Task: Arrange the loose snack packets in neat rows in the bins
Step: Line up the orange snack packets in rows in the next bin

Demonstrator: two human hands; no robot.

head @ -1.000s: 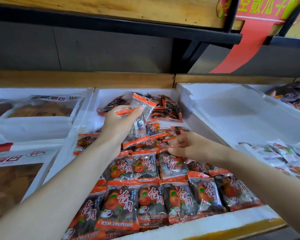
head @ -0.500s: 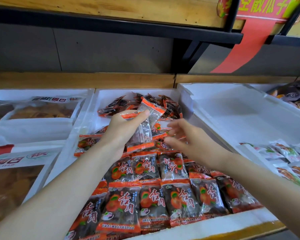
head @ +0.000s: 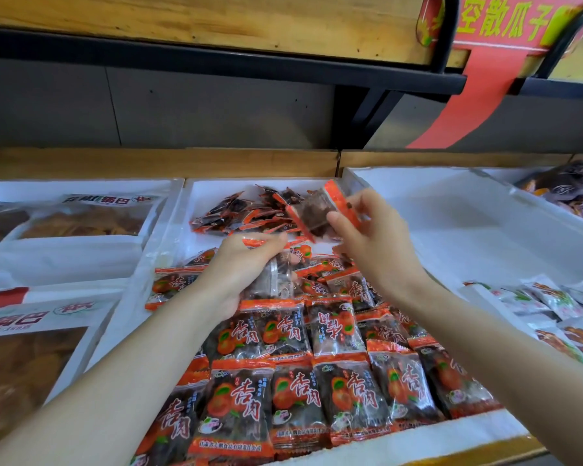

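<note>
A red sign (head: 505, 25) hangs at the wooden shelf (head: 216, 21), above a grey wall (head: 216, 105).

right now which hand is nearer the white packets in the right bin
Right. The right hand holds a packet over the middle bin, left of the white packets; the left hand is farther left.

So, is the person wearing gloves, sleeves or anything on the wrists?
No. The left hand and right hand are bare, with no gloves. No ring, watch or band shows. The left forearm and right forearm are uncovered to the frame edge, with no sleeve in view.
</note>
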